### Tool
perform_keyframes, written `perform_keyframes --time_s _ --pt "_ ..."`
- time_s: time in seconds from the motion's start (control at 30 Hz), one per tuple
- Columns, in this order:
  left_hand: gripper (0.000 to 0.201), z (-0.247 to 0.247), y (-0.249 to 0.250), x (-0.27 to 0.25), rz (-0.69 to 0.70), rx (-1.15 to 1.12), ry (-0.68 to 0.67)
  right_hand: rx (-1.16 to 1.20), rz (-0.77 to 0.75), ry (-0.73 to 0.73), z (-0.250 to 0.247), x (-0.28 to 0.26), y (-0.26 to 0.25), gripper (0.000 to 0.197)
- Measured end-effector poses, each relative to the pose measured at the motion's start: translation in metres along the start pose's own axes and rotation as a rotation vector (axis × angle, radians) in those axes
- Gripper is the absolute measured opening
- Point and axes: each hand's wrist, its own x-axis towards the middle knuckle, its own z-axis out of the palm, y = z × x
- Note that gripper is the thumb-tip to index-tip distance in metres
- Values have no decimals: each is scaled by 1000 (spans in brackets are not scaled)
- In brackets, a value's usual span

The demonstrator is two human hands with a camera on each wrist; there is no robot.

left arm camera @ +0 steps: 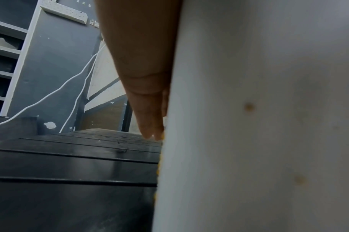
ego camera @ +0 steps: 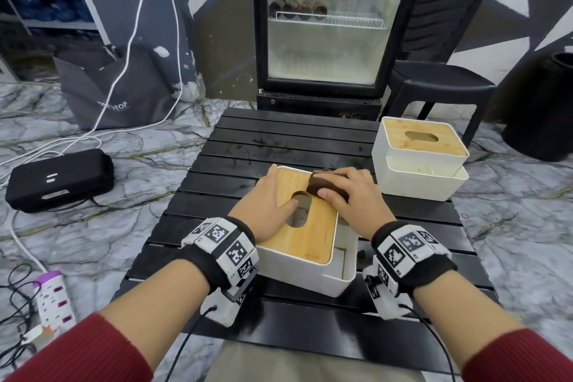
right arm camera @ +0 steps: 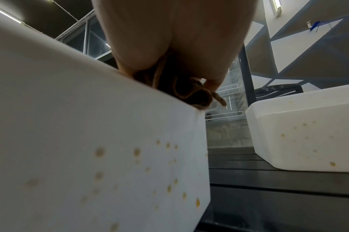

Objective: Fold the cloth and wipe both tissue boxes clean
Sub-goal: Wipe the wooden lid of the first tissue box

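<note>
Left hand (ego camera: 269, 202) flat, fingers (ego camera: 273, 174) spread on near tissue box (ego camera: 305, 270) lid; right hand (ego camera: 353, 195) fingers curled, gripping folded cloth (ego camera: 321, 187) there.

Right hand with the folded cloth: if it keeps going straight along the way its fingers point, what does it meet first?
Probably nothing on the near tissue box. The right hand holds the brown cloth at the lid's far right corner, fingers pointing away and left, so it would slide onto bare black table slats. Depth is uncertain.
</note>
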Motion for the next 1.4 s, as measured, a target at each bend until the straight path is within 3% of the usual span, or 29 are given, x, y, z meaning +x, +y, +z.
perform_keyframes --time_s 0.23,0.47,0.6,0.73,1.07,1.27,1.4 --pt "82 -9 6 -10 -57 -14 -32 -49 69 24 -1 -1 -7 34" --pt "86 -13 3 -35 -177 4 -39 -246 254 141 -6 -15 -8 41" --pt "99 1 11 -37 -253 -185 -17 -139 226 104 -9 -28 -9 40" --pt "99 8 18 -23 -306 -296 70 -59 137 59 -15 -44 -4 37" --pt "81 8 12 -3 -214 -146 118 157 56 -29 -29 -68 5 35" --pt "77 6 8 0 -148 -100 101 277 157 79 -45 -83 33 29" --pt "76 3 8 3 -112 -67 71 94 234 -149 -42 -99 62 30"
